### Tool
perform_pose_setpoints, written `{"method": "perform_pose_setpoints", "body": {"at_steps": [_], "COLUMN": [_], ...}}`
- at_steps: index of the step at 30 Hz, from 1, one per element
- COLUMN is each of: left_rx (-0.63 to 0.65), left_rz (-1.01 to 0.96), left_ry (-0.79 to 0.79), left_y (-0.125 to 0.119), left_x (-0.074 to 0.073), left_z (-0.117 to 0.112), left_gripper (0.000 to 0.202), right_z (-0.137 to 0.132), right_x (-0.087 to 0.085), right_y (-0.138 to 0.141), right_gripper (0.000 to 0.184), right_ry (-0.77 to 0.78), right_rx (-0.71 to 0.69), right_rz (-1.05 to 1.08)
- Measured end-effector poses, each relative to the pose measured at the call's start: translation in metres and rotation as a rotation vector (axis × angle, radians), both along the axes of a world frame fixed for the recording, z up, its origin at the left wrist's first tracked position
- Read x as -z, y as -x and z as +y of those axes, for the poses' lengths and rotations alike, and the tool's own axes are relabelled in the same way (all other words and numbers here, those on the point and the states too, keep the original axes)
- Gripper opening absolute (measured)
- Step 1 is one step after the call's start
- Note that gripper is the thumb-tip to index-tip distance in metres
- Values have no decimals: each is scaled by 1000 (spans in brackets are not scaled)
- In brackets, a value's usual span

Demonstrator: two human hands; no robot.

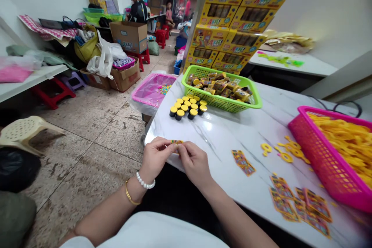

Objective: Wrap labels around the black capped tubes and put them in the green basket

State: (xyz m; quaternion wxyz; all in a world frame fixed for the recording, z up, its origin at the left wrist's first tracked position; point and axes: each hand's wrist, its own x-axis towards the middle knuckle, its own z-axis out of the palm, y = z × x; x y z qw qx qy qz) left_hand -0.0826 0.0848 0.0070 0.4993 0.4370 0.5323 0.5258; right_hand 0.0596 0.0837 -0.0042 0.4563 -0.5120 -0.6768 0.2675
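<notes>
My left hand (159, 154) and my right hand (194, 159) meet at the near left edge of the white marbled table (215, 139). Between their fingertips they pinch a small, colourful printed label (176, 142), mostly covered by the fingers. Just beyond stands a cluster of small black tubs with yellow lids (186, 105). To the right of my hands lie a small stack of printed labels (243, 162) and several more stacks of labels (299, 201). Loose yellow plastic rings with short stems (286, 151) are scattered farther right.
A green basket (255, 100) holds wrapped tubs; a pink basket (328, 162) holds yellow plastic pieces. Yellow boxes (221, 38) are stacked behind. A lined pink bin (142, 89) with coloured bits stands left of the table. Farther back are a person (138, 6), stools and cartons (129, 37).
</notes>
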Motion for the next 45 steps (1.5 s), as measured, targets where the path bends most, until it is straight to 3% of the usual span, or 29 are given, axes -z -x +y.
{"method": "perform_pose_setpoints", "body": {"at_steps": [5,8,11,15,18,20,23,25,28,32,38,42,45], "left_rx": [18,1,18,40,37,42,56,42,9,-9,84,76,77], "left_rz": [-152,-270,-347,-413,-464,-496,-556,-610,-681,-762,-898,-902,-882], "left_ry": [168,237,287,323,373,395,424,437,459,515,519,480,465], "left_y": [13,17,17,16,17,18,18,16,11,5,2,1,0], "left_x": [-5,-10,-12,-9,-8,-10,-15,-18,-21,-22,-18,-16,-15], "left_z": [16,24,30,34,39,44,52,58,65,69,69,70,72], "left_gripper": [36,41,40,38,34,28,19,12,4,8,12,3,8], "right_z": [33,72,111,135,133,128,119,112,101,95,95,89,84], "right_x": [-18,-28,-24,-5,2,-1,-14,-23,-32,-32,-28,-30,-32], "right_y": [-11,-28,-41,-42,-41,-44,-50,-51,-47,-39,-36,-36,-39], "right_gripper": [36,33,33,28,18,24,37,35,31,31,33,28,24], "right_ry": [-7,-122,-176,-72,-86,-16,246,381,427,396,312,188,97], "right_rx": [-160,73,357,434,425,378,78,-130,-228,-218,-157,-206,-258], "right_rz": [-180,-236,-396,-505,-373,-109,379,586,729,718,537,396,252]}}
